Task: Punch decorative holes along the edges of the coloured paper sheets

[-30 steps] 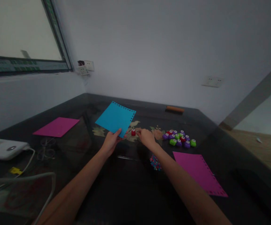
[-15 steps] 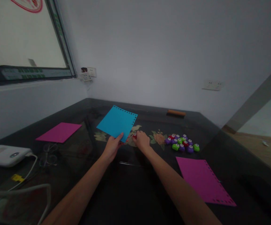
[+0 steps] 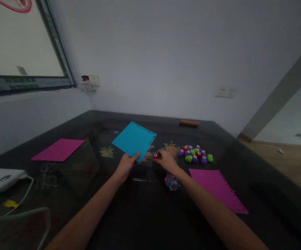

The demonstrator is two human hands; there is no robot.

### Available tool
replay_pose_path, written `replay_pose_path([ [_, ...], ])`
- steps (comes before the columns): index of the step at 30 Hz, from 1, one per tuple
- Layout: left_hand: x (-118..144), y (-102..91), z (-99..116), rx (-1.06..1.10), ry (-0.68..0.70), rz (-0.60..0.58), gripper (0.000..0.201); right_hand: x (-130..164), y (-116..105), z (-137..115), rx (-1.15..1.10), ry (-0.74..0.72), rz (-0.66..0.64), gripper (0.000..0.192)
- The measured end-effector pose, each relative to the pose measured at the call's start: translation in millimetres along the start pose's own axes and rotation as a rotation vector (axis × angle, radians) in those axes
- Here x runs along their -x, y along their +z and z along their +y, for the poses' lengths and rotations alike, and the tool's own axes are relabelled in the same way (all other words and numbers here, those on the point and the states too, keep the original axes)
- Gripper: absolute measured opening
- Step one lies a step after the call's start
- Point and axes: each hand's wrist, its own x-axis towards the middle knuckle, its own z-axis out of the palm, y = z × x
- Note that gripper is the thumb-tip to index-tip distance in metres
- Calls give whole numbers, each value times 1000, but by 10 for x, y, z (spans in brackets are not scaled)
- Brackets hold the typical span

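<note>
My left hand [image 3: 126, 166] pinches the near corner of a blue punched-hole sheet [image 3: 135, 139], thumb on top, the sheet tilted up over the table. To the right of it, my right hand [image 3: 165, 160] grips a small red one-eyed toy [image 3: 155, 156] between thumb and fingers, a short gap from the sheet. Whether that toy touches the table I cannot tell. Farther right sits a cluster of similar purple, green and red one-eyed toys [image 3: 195, 158]. Beside my right forearm lies a clump of tiny pink, blue and white pieces [image 3: 171, 182].
One pink sheet [image 3: 59, 150] lies at the left, another pink sheet [image 3: 213, 185] at the right, partly under my forearm. A white device [image 3: 3, 178] with a cable is at the left edge. A brown stick-like object [image 3: 189, 123] rests near the back of the dark table [image 3: 140, 218].
My right hand has drawn back a little from the blue sheet with the red toy in it. The multicoloured clump now shows by my forearm. The view has shifted slightly right.
</note>
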Motion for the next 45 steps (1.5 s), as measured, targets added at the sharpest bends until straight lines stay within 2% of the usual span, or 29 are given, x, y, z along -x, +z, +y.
replay_pose_path([
  [5, 105, 146, -107, -46, -34, -96, 31, 321, -189, 228, -442, -32, 19, 22],
  [10, 241, 300, -217, -89, -57, -170, 29, 688, -366, 354, -763, 121, -9, 43],
  [16, 383, 429, -253, -165, -56, -193, 27, 983, -482, 293, -931, 248, 29, 41],
  [24, 561, 560, -221, -255, -116, -173, 26, 1100, -427, 227, -1185, 331, -54, 43],
  [27, 581, 571, -210, -300, -123, -162, 26, 1135, -428, 224, -1318, 399, -66, 44],
  [31, 587, 554, -193, -391, -115, -137, 25, 1160, -444, 219, -1458, 480, -73, 37],
  [45, 613, 563, -174, -575, -124, -80, 14, 1233, -345, 180, -1536, 551, -102, 35],
])
